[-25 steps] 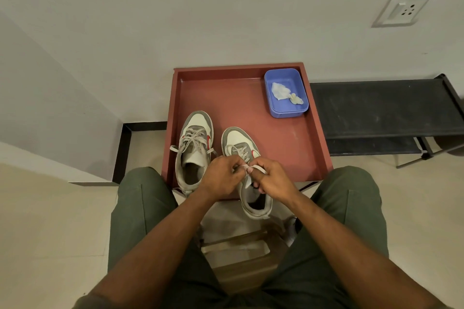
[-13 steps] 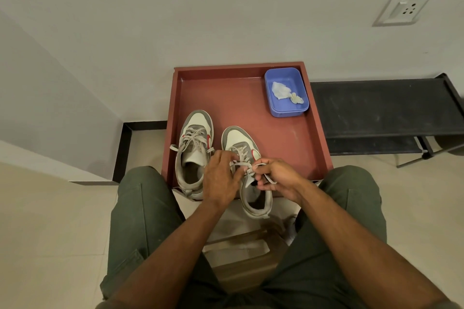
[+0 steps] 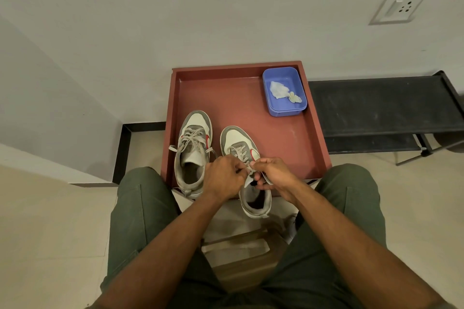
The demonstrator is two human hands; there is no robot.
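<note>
My left hand and right hand meet over the middle of the shoe I am working on. The fingers of both are curled tight and pinch its laces, the left from one side and the right from the other, knuckles almost touching. My hands cover the tongue and the knot, so I cannot tell how the lace ends lie under them.

This shoe lies toe away from me on the near part of the red tray, its heel hanging over the tray's front edge between my knees. The second shoe lies just beside it on my left, also toe away, close enough that my left wrist passes right by its opening.

In the far right corner of the tray sits a blue tub with a crumpled white wipe in it, well apart from my hands. A black bench stands against the tray's right side. A wall socket is set in the wall above it.
</note>
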